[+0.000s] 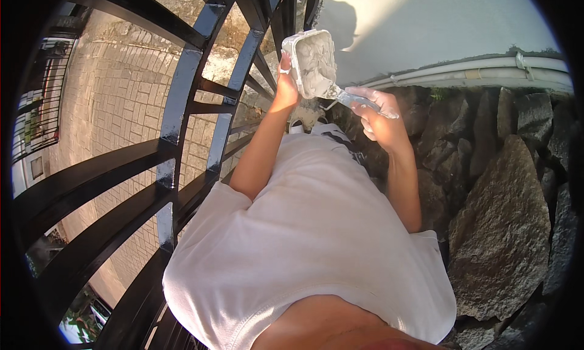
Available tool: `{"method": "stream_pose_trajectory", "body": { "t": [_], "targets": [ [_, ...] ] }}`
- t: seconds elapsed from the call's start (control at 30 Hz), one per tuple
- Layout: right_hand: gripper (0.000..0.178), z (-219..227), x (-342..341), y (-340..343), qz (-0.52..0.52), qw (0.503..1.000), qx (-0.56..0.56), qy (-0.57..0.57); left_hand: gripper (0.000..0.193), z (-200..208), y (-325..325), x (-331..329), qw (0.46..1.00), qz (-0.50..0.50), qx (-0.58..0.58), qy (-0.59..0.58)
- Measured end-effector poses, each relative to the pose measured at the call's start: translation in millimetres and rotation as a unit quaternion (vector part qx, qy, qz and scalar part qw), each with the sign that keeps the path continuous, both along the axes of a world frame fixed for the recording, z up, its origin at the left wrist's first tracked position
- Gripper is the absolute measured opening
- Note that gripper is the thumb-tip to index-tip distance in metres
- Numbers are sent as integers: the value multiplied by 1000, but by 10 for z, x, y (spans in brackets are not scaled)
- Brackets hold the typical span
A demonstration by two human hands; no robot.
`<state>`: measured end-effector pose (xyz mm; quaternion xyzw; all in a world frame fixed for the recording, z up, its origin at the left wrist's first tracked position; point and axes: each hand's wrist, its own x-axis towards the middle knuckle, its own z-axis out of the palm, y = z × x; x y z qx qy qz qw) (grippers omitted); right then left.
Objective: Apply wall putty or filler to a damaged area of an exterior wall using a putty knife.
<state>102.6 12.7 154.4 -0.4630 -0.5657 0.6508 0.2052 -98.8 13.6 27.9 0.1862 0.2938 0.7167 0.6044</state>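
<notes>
My left hand [287,82] grips the left side of a small white square tub [292,41], its fingers mostly hidden behind the wall. Thick off-white paste [315,55] fills much of the tub and smears its rim. In my right hand [382,115] is a putty knife [353,98], held by the handle with fingers wrapped round it. The blade end dips into the paste at the tub's lower right corner. Paste coats the knife's handle and several fingers of that hand.
A black metal railing [182,100] stands close on my left, with brick paving [121,88] beyond it. On the right rises a wall of rough dark stones [505,222]. Ahead are a pale wall [413,33] and white pipes [486,64] along its foot.
</notes>
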Motion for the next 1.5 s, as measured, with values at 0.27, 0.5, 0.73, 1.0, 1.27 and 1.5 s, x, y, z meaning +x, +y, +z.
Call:
{"method": "stream_pose_trajectory", "body": {
  "t": [0.27,0.5,0.73,1.0,1.27,1.5],
  "targets": [
    [37,-99,-55,-163,-163,940,-240,182,82,-81,-12,136,987,154,36,-33],
    [39,-241,-278,-165,-243,938,-147,200,78,19,51,497,979,199,-23,-42],
    [34,-269,-69,-88,-205,970,-54,117,78,84,-22,433,981,141,-11,-131],
    [43,-7,63,-5,86,929,356,-54,70,29,41,302,979,113,-62,-158],
    [50,-213,122,-46,97,873,452,-154,73,42,6,414,985,78,-118,-103],
    [55,-245,45,-163,140,886,387,-214,73,22,44,228,990,77,-54,-104]
  ]
}}
